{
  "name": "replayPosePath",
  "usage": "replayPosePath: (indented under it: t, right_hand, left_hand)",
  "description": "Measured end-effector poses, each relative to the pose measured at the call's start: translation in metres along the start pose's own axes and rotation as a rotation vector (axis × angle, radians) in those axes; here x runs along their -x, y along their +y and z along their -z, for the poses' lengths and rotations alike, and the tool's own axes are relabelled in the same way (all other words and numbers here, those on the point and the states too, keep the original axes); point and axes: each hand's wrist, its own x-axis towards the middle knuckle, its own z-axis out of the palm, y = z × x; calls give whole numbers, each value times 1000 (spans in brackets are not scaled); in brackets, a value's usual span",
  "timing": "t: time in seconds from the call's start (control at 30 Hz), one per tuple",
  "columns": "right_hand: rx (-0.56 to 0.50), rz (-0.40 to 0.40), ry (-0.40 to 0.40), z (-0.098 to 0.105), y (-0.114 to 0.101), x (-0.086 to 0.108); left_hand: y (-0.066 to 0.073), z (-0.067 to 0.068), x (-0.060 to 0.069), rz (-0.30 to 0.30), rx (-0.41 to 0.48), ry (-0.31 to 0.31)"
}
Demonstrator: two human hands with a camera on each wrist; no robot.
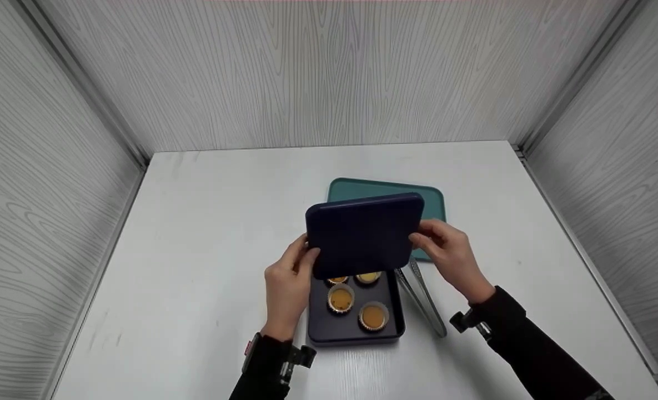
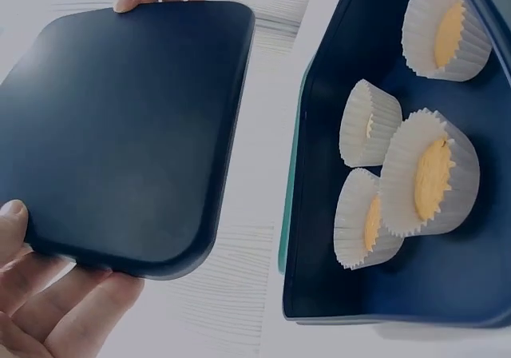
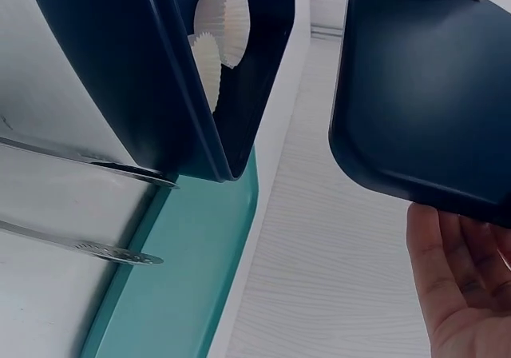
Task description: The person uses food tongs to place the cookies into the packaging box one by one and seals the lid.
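A dark navy lid is held tilted up above a navy box. My left hand grips the lid's left edge, thumb on the near face. At the opposite edge, my right hand pinches the lid between thumb and fingers. Inside the box sit several small cakes in white paper cups, among them one cupcake near the front right and another cupcake to its left. The lid hides the back of the box in the head view; the left wrist view shows the paper cups clustered there.
Metal tongs lie on the white table along the box's right side, their tips toward a green tray. That tray lies behind the box, partly covered by the lid. Grey wood-grain panels enclose the back and sides.
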Motion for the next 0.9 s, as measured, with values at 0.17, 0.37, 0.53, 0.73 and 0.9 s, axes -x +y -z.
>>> replayPosePath:
  t: [0.17, 0.37, 0.53, 0.73, 0.9]
  right_hand:
    - [-19, -50, -14, -3, 0, 2]
    - [-11, -111, -23, -8, 1, 5]
    - [12, -181, -57, -12, 1, 7]
    - [44, -251, -117, -19, 5, 10]
    - [55, -277, -177, -24, 12, 13]
  left_hand:
    - [-2, 1, 1, 10, -58, -4]
    - [-5, 2, 3, 17, -129, -23]
    - [-9, 2, 5, 27, -196, -41]
    - [-11, 1, 8, 65, -289, -89]
    - [-12, 0, 10, 102, -366, -144]
